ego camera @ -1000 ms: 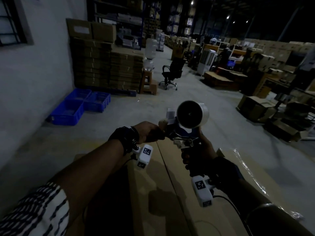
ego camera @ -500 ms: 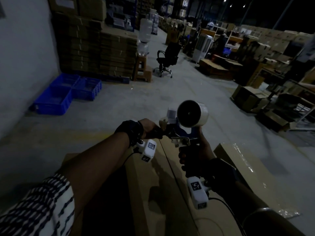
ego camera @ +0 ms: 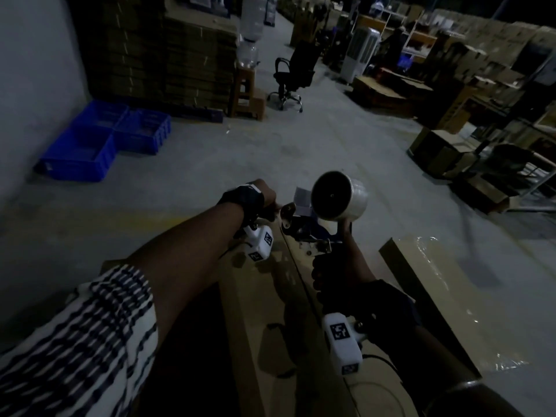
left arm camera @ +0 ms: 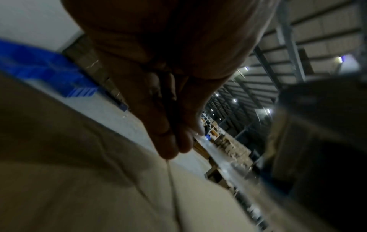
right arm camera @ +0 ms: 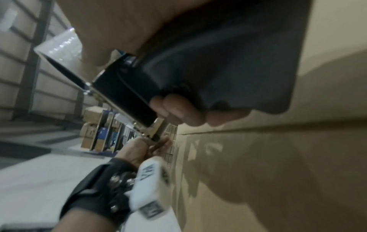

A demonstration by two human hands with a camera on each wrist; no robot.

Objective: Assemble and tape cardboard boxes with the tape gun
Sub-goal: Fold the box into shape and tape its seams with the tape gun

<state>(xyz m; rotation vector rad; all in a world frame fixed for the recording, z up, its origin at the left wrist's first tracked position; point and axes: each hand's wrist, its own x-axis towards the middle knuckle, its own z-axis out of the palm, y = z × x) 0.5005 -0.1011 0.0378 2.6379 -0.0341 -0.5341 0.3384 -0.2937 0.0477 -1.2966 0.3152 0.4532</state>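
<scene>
Right hand (ego camera: pixel 332 273): fingers wrap tight round the tape gun (ego camera: pixel 313 227) handle, to pull tape along.
Left hand (ego camera: pixel 264 195): fingers pinched together at the gun's nose; what they hold, I cannot tell.
Cardboard box (ego camera: pixel 270 311): under both hands, its long seam runs away from the person.
Gun: above the seam's far end, its nose points left, tape roll (ego camera: pixel 338 200) on top.

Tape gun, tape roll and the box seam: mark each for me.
tape gun (right arm camera: pixel 178 81): right wrist view, on the black handle gripped by the right hand.
tape roll (ego camera: pixel 356 200): head view, on the pale outer winding.
box seam (ego camera: pixel 304 284): head view, on the dark line between the two top flaps.
</scene>
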